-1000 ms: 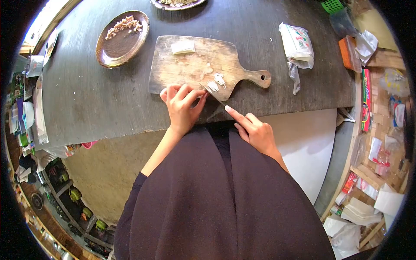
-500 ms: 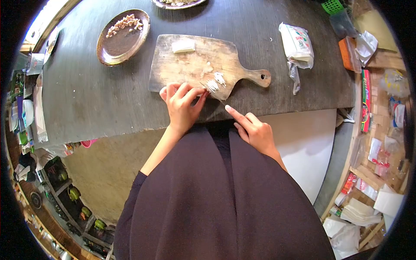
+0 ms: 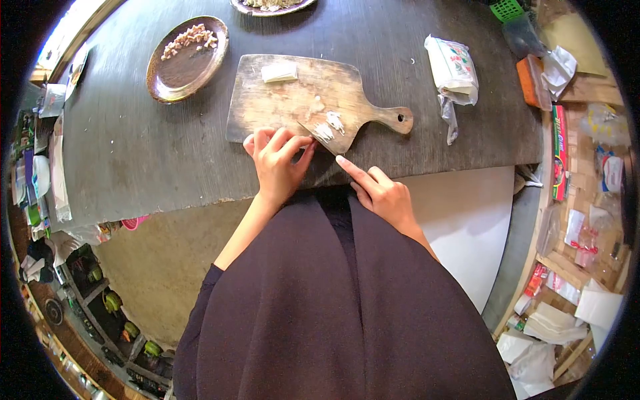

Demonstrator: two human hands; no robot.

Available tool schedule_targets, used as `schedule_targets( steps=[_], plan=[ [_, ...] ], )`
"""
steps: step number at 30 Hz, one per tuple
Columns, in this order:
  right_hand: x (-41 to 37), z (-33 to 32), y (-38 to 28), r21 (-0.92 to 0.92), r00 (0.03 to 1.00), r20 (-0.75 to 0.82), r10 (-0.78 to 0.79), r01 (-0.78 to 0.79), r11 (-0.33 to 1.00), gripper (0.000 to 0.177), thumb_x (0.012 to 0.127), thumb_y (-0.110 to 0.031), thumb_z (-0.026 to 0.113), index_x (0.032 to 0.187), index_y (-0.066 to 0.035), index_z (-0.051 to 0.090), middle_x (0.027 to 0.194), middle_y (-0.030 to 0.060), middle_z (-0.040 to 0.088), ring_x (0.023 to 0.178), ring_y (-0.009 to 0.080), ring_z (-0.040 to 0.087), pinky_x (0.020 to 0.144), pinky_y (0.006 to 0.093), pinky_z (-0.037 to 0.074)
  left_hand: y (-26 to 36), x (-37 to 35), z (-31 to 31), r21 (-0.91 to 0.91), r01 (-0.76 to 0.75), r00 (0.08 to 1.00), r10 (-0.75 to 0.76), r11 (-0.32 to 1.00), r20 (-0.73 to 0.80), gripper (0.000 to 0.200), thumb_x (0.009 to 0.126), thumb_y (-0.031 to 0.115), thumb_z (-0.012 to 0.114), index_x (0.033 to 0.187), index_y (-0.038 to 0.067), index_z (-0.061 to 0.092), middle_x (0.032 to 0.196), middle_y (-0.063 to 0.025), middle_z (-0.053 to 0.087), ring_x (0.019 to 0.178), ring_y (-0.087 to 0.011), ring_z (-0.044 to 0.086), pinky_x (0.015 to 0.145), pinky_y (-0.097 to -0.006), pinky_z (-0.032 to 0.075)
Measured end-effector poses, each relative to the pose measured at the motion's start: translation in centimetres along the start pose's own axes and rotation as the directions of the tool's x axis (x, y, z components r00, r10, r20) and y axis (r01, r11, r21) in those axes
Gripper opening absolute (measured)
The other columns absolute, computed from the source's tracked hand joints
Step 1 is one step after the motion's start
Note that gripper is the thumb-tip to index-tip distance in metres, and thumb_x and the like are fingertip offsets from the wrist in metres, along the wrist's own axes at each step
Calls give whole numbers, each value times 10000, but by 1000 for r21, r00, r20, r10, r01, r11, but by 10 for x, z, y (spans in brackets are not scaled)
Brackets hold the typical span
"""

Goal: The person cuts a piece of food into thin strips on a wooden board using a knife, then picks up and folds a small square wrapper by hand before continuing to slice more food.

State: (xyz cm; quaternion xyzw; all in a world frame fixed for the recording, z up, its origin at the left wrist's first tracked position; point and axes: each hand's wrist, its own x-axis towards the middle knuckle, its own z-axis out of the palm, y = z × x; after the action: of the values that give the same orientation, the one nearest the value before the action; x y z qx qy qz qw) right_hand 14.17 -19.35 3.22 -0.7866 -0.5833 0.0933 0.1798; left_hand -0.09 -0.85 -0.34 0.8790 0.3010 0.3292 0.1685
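A wooden cutting board [image 3: 267, 100] lies near the table's front edge, its handle pointing right. My right hand [image 3: 381, 193] grips a thin knife [image 3: 328, 145], index finger stretched along its back, the blade slanting over the board's near edge. My left hand [image 3: 279, 157] is bunched at that edge, just left of the blade, fingertips pressed together; whatever they pinch is hidden. Thin white strips [image 3: 335, 121] lie in two small piles beside the blade. A pale white block [image 3: 279, 72] rests on the board's far left part.
A brown plate [image 3: 177, 81] with small pinkish-brown cubes stands at the far left. Another plate [image 3: 273, 11] of shredded food is partly cut off at the top. To the right lies a white plastic packet [image 3: 453, 70]. An orange container [image 3: 532, 81] sits at the right edge.
The knife blade now shows slanting across the board beside the strips, and my right hand has shifted slightly left. My left hand stays at nearly the same spot.
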Motion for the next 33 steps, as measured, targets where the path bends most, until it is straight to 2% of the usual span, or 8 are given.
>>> schedule_targets(
  steps=[7,13,15,20,22,25,32,33],
  plan=[
    [-4,-11,1,57,1000,21,6,-7,998,630,932,-247,696,1500,-435,497,767,39,525,539,250,612,513,399,550,3,1,-2,9,-8,1000,9,1000,-26,161,723,207,868,839,221,759,812,65,640,948,-225,564,906,-414,339],
    [4,-16,-2,5,997,79,18,-19,1000,618,936,-236,689,1496,-422,506,780,48,543,552,262,616,523,402,552,3,1,-2,20,-13,1000,13,1000,-12,150,734,209,865,841,222,761,799,63,635,934,-217,562,906,-410,339],
    [8,-13,-3,11,998,60,24,-25,1000,613,939,-232,684,1496,-418,507,781,48,548,557,262,619,524,399,552,1,0,-1,22,-19,1000,19,1000,-14,147,748,242,849,856,241,750,809,67,629,912,-210,552,874,-420,326],
    [7,-17,2,34,999,24,24,-24,999,599,950,-230,671,1498,-409,507,778,46,554,565,260,626,528,394,553,5,2,-3,12,1,999,0,1000,-35,156,736,218,858,858,238,763,778,73,621,912,-208,552,885,-411,331],
    [4,-22,1,48,998,61,25,-28,998,611,918,-150,702,1474,-361,558,765,51,546,599,249,607,585,393,544,4,1,-2,14,1,1000,-1,1000,-31,173,725,195,867,866,234,776,751,81,615,910,-209,550,897,-403,337],
    [2,-23,-2,84,996,89,27,-34,996,610,918,-143,702,1472,-357,562,768,53,551,600,248,602,585,389,542,1,0,-1,13,-13,1000,13,1000,-24,157,729,228,851,851,242,753,799,64,622,921,-206,554,883,-421,325],
    [1,-19,-3,108,994,106,41,-53,993,609,920,-146,702,1471,-365,560,764,54,550,601,247,612,583,389,543,0,1,-3,8,-16,1000,16,1000,-8,154,729,221,844,847,229,745,807,62,624,923,-213,552,884,-430,325],
    [0,-17,-3,81,996,85,35,-42,996,617,928,-194,697,1485,-398,528,768,51,544,575,257,617,551,396,552,0,1,-3,8,-22,1000,22,1000,-9,153,730,219,843,846,227,743,806,61,624,922,-214,552,884,-430,324]
  ],
)
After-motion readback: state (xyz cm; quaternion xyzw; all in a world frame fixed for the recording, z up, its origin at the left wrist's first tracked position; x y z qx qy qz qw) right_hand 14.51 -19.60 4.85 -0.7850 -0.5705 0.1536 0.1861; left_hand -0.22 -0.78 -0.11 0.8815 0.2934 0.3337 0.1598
